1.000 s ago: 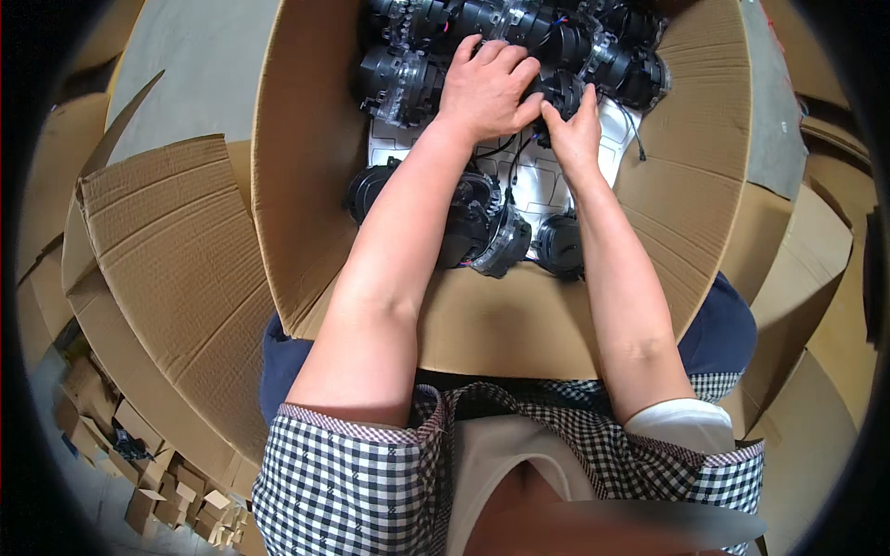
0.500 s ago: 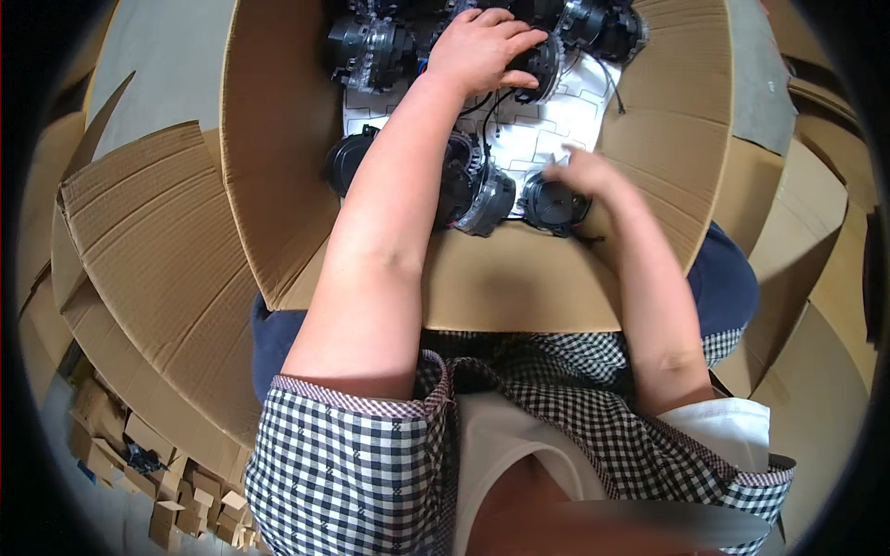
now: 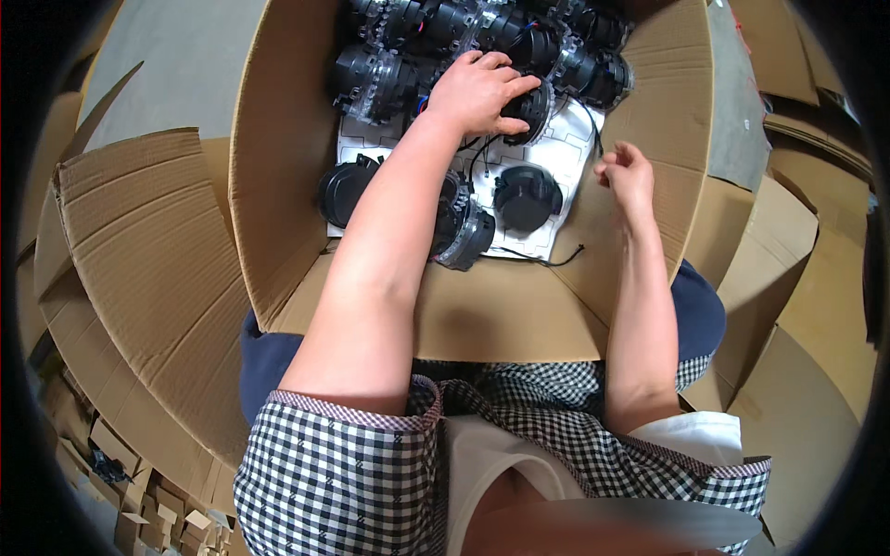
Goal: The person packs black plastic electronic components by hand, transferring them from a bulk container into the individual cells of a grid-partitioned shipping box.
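Inside a cardboard box (image 3: 640, 120), my left hand (image 3: 477, 95) lies with fingers spread over a black round unit with a clear ribbed rim (image 3: 533, 113), its thumb against the unit's dark side. My right hand (image 3: 630, 176) hovers by the box's right wall, fingers loosely curled and apart, with nothing visible in them. Left of it, a loose black round unit (image 3: 527, 199) sits on a white sheet (image 3: 565, 153) with dark outlines. Another clear-rimmed unit (image 3: 471, 238) stands nearer, partly behind my left forearm. A black round-faced unit (image 3: 348, 190) rests at the left wall.
Several more black units with clear rims (image 3: 375, 85) and coloured wires crowd the far part of the box. A thin black cable (image 3: 556, 263) trails along the near wall. Large cardboard flaps (image 3: 139, 278) spread outside on the left; small cardboard pieces (image 3: 171, 514) lie at lower left.
My right hand has left the loose black unit and drawn away to the right. That unit now sits farther from the near wall and is turned. The whole view has shifted slightly.
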`<control>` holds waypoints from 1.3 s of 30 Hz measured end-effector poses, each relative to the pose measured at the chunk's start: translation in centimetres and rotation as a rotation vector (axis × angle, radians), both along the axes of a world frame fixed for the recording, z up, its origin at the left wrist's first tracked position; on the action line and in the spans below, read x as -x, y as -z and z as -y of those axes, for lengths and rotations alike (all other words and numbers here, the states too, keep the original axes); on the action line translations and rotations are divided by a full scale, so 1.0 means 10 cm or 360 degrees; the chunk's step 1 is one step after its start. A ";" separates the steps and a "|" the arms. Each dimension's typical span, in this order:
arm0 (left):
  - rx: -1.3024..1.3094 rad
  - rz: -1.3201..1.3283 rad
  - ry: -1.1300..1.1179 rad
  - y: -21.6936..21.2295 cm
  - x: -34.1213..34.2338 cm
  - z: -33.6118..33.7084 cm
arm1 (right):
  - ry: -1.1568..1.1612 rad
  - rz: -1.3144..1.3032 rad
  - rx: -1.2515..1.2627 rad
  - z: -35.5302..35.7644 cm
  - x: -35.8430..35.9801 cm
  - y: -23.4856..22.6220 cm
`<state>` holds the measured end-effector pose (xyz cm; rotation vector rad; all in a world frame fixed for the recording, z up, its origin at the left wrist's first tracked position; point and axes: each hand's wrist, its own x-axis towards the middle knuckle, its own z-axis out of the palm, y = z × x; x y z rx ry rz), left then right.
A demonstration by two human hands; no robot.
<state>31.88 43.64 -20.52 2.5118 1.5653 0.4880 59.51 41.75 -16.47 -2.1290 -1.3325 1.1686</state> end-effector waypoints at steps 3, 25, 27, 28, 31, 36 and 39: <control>-0.0040 0.0040 0.0014 -0.04 -0.10 -0.07 | -0.0609 0.0269 0.0423 0.02 -0.05 0.20; 0.0005 0.0079 -0.0020 -0.15 -0.11 -0.05 | 0.0101 -0.1192 0.0332 -0.15 0.07 0.36; -0.0024 0.0060 -0.0099 -0.21 -0.19 -0.02 | 0.0170 -0.1376 0.0266 -0.12 0.05 0.44; -0.0061 0.0047 -0.0187 -0.26 -0.26 -0.02 | 0.0228 -0.1553 0.0193 -0.12 0.06 0.45; -0.0206 0.0235 -0.0079 -0.44 -0.49 -0.03 | 0.0299 -0.1502 0.0182 -0.05 0.22 0.30; -0.0140 0.0418 -0.0631 -0.24 -0.85 -0.30 | 0.0192 -0.1444 0.0268 -0.08 0.17 0.38; -0.0541 0.0142 -0.0427 -0.28 -0.65 -0.59 | 0.0416 -0.1637 0.0196 0.02 0.29 0.33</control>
